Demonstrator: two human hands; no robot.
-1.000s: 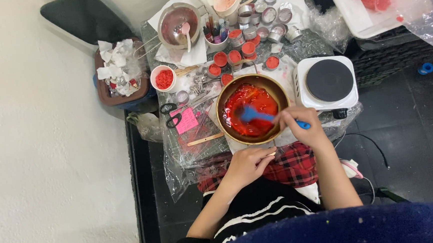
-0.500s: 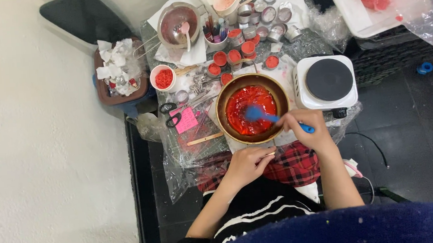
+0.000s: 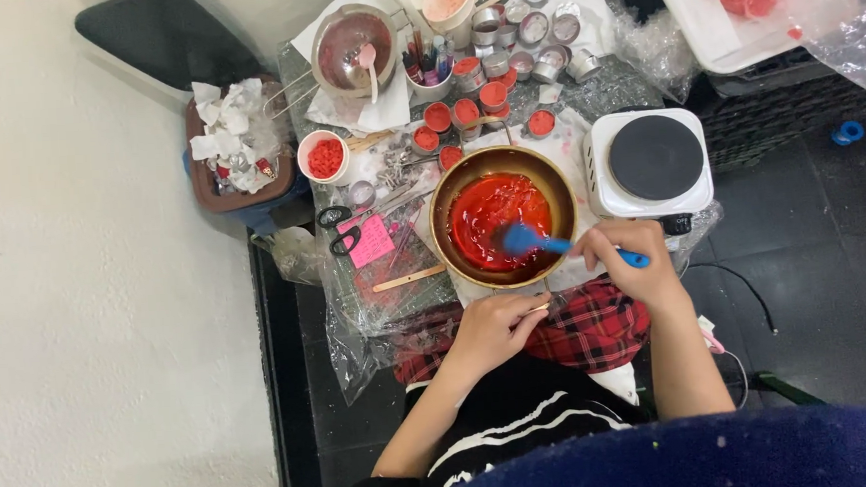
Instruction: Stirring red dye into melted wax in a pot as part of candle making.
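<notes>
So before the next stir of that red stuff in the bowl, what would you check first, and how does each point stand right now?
1. Right hand grips the blue spatula: ok, the handle sits in the fist.
2. Spatula blade is in the red liquid: ok.
3. Left hand steadies the brass-coloured bowl: ok, the fingers touch its near rim.
4. Liquid stays inside the bowl: ok, none shows over the rim.
5. White hot plate beside the bowl is off: cannot tell.
6. Small filled tins stand apart from the bowl: ok; only the nearest one sits close to the far rim.
</notes>
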